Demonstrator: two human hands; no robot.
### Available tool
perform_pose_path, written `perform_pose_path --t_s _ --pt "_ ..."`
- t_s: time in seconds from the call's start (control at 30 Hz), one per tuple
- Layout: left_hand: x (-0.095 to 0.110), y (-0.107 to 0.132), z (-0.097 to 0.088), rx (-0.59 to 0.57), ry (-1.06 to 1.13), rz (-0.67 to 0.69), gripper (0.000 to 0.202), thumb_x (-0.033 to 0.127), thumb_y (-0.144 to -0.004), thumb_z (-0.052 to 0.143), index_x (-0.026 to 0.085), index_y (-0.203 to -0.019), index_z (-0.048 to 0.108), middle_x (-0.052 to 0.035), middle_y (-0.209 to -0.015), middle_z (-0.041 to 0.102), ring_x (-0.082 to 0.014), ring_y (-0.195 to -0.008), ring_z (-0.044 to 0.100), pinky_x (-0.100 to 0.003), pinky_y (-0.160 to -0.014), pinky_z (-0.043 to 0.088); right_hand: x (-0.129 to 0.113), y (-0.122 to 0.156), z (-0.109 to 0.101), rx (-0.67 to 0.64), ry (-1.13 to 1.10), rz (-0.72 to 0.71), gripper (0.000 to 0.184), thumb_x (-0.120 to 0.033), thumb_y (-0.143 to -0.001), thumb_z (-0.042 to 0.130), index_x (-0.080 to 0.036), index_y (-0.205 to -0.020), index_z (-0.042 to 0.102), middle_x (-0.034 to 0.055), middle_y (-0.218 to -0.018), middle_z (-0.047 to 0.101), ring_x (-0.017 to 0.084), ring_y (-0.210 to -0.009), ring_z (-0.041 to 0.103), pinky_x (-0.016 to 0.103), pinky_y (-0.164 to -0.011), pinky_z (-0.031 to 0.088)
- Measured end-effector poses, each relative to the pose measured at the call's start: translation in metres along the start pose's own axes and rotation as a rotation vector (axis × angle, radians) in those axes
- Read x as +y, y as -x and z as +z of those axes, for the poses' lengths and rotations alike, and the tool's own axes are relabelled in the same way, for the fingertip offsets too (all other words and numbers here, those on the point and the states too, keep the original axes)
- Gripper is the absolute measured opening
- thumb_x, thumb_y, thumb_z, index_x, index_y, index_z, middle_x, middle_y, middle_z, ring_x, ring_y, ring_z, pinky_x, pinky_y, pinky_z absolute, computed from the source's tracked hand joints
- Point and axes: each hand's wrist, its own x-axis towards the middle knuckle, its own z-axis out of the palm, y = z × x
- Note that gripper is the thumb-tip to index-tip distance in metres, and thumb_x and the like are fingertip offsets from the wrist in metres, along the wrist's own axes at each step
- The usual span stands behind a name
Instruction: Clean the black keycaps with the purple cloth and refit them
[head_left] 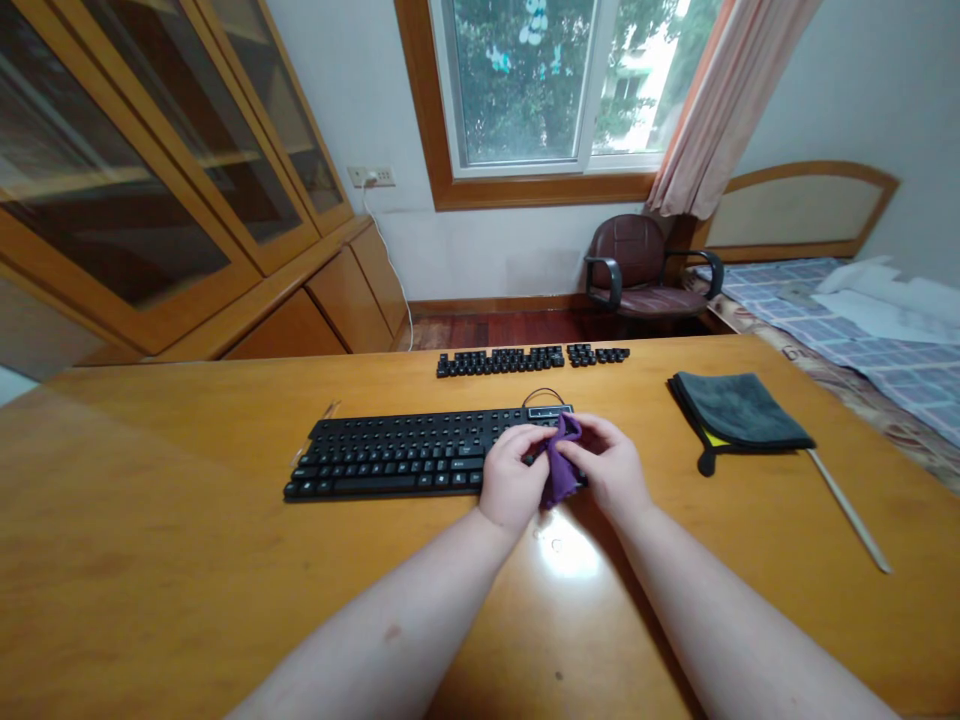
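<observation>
A crumpled purple cloth (pixel 561 470) is pinched between both my hands, over the right end of a black keyboard (pixel 390 490). My left hand (pixel 517 475) grips the cloth from the left, its fingers closed. From the right, my right hand (pixel 611 468) holds it with thumb and fingers. Whether anything small is wrapped in the cloth I cannot tell. The keyboard's upper rows show bare key sockets, while keycaps sit on its lower rows. My hands hide most of the keyboard's right end.
Loose black keycaps (pixel 502 362) lie in rows along the table's far edge. Right of my hands are a folded grey cloth (pixel 739 410) and a thin pale stick (pixel 851 515). Beyond the wooden table (pixel 187 600) stand a chair (pixel 637 265) and a bed (pixel 817 290).
</observation>
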Motion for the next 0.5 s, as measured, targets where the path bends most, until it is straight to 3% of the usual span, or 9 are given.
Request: perform_pose_path --t_s 0.1,0.3,0.5 --pt "0.0014 0.0001 -0.0033 -0.046 -0.079 0.106 0.016 0.017 -0.068 0.07 0.024 -0.081 0.074 -0.005 -0.086 0.067 -0.0186 -0.083 0.06 -0.032 -0.083 0.048 -0.0018 0.0008 -0.0006 -0.02 0.081 -0.028 0.032 -0.03 -0.056 0.079 -0.02 -0.083 0.068 0.0042 -0.081 0.069 0.02 -0.074 0.064 0.034 -0.071 0.052" --pt "-0.0036 0.0005 -0.0024 -0.065 -0.229 0.211 0.018 0.014 -0.075 0.062 0.02 -0.088 0.071 -0.0051 -0.088 0.068 -0.0159 -0.083 0.062 -0.032 -0.081 0.051 -0.0049 0.0006 -0.0054 0.014 0.227 -0.089 0.017 -0.033 -0.071 0.067 -0.019 -0.079 0.071 0.0057 -0.081 0.07 0.02 -0.078 0.063 0.035 -0.077 0.049" --pt "-0.0036 0.0033 -0.0005 -0.059 -0.273 0.211 0.022 0.011 -0.074 0.06 0.02 -0.091 0.071 -0.005 -0.09 0.067 -0.015 -0.084 0.062 -0.029 -0.079 0.053 -0.0034 -0.0012 -0.0044 0.028 0.144 0.048 0.024 -0.039 -0.075 0.061 -0.017 -0.077 0.07 0.0064 -0.079 0.071 0.021 -0.076 0.064 0.034 -0.074 0.049"
